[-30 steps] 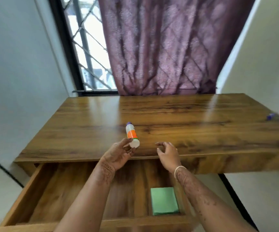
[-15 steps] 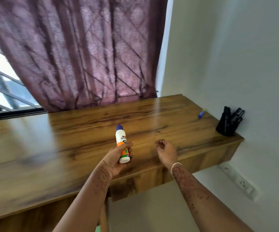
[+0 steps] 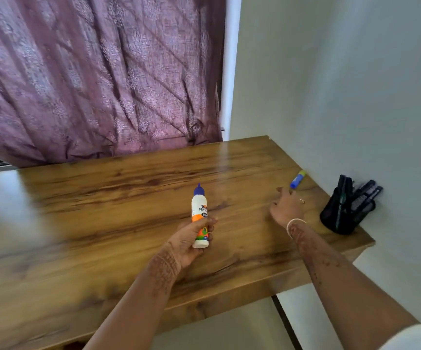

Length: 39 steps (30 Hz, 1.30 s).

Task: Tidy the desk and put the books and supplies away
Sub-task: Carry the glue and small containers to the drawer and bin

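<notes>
Two loose items are left in view, so the task reads mostly done, not finished. Glue bottle (image 3: pixel 200 215) is off the tabletop (image 3: pixel 103 223), upright in the left grip (image 3: pixel 191 242), with fingers and thumb wrapped round its lower half. It is not yet put away.

Blue stick (image 3: pixel 297 178) lies on the tabletop near the far right edge, close to the wall (image 3: pixel 343 84), just beyond the right grip (image 3: pixel 287 205). Right grip holds nothing. Its fingers are relaxed, it hovers over the wood and points toward that stick. No contact is visible; it looks just short.

Black mesh pen holder (image 3: pixel 344 215) stands at the right corner by the wall with pens inside. I judge that one already sorted. No books in view: stowed or out of frame, can't tell. No drawer or other storage spot is visible either.

Counts:
- glue bottle 1
- blue stick 1
- pen holder 1
- pens in it: several (dark and overlapping, exact number unreadable)
- grips 2
- bangle (image 3: pixel 295 221) 1, on the right wrist
- ring (image 3: pixel 301 201) 1, on a right finger
- curtain (image 3: pixel 90 84) 1, behind the tabletop

Remaining, my estimate: pick up the stick, then stow stick and bottle.
</notes>
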Available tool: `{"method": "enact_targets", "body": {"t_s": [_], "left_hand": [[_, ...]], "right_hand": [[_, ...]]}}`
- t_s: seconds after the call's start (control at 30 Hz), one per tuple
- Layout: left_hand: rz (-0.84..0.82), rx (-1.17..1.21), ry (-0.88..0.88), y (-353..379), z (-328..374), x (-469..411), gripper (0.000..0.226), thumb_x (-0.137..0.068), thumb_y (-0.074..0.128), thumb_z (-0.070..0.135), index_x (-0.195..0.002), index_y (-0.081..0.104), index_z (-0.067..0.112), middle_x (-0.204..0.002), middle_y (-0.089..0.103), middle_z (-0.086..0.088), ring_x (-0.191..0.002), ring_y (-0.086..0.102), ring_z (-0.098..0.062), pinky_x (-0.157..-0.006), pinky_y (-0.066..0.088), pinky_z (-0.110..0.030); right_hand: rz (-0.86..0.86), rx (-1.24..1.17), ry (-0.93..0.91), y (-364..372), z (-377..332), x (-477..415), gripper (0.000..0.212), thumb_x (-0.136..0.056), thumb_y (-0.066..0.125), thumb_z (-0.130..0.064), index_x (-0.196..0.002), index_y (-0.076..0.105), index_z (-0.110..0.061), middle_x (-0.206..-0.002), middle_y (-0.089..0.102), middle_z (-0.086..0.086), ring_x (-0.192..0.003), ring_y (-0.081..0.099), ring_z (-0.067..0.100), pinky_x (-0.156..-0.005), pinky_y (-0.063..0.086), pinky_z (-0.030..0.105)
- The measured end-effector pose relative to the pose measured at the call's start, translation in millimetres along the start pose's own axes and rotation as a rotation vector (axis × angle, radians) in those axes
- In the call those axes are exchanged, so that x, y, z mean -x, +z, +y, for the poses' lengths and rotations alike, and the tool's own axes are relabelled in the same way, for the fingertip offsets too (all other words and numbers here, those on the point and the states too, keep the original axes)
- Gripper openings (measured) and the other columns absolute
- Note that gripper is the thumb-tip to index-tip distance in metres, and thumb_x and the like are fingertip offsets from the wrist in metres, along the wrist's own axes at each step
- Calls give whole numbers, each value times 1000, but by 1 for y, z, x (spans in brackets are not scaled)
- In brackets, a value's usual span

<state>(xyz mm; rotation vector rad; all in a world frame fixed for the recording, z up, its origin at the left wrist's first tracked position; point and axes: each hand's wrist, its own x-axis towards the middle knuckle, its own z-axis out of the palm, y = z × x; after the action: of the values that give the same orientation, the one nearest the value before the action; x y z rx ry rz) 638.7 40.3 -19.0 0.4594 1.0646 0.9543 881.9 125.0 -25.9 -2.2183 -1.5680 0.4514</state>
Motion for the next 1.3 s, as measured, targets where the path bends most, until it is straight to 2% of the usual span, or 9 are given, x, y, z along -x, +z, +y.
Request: {"method": "enact_targets", "body": {"t_s": [0.27,0.43,0.7,0.77,0.87,0.93,1.0,1.13,1.3], "left_hand": [[-3,-40,-3,25,7,-43,34,-76,78,10,-102,56,8,-70,59,-4,-53,52,-13,-43,44,-23],[3,-43,-3,23,11,-54,29,-77,78,12,-97,57,8,-72,59,-3,-54,52,-13,-47,43,-24],[61,-47,17,13,9,-52,33,-78,74,3,-106,57,4,-74,61,-5,-56,55,-15,-44,46,-23],[68,-37,19,10,11,-46,35,-77,74,1,-107,57,3,-75,62,-6,-57,56,-15,-46,48,-24],[65,-16,29,6,14,-32,36,-77,73,0,-109,57,2,-75,61,-7,-57,56,-15,-47,49,-25],[67,-21,39,1,16,-19,37,-78,72,-1,-111,57,1,-72,61,-6,-55,55,-14,-46,48,-24],[55,-15,50,-5,17,-6,36,-79,72,0,-112,57,1,-69,61,-5,-53,54,-14,-45,47,-23],[30,-31,63,-25,15,31,30,-81,74,9,-105,56,7,-67,59,-1,-50,53,-11,-45,46,-22],[26,-46,79,-68,5,81,33,-76,78,38,-93,60,15,-65,56,2,-49,49,-9,-44,40,-21]], "right_hand": [[-19,168,61,6,25,-93,63,-92,48,-29,-150,27,-23,-147,36,22,-131,34,42,-110,26,44],[-5,265,46,13,30,-121,46,-97,41,-36,-135,48,-11,-132,51,23,-122,44,41,-102,33,43],[103,227,-14,5,24,-105,25,-87,54,-2,-112,57,0,-107,65,20,-104,59,39,-79,48,39],[97,150,-7,0,15,-93,25,-87,55,-3,-112,54,1,-112,62,22,-104,59,39,-76,46,39],[81,-111,-11,-5,-1,-70,39,-91,56,-8,-127,43,0,-124,55,22,-110,56,40,-85,44,41],[41,-283,-38,-1,-11,-51,61,-91,58,-12,-144,29,-13,-125,57,15,-107,59,36,-90,45,40],[-26,-448,-64,4,-20,-30,74,-90,62,-14,-150,22,-28,-113,65,10,-90,66,27,-82,52,35],[-219,-762,-53,12,-48,24,75,-92,61,-6,-150,20,-32,-113,60,12,-72,65,11,-58,49,17],[-421,-998,-69,29,-84,102,66,-89,66,-5,-133,29,-35,-122,59,18,-91,69,31,-66,58,33]]}}
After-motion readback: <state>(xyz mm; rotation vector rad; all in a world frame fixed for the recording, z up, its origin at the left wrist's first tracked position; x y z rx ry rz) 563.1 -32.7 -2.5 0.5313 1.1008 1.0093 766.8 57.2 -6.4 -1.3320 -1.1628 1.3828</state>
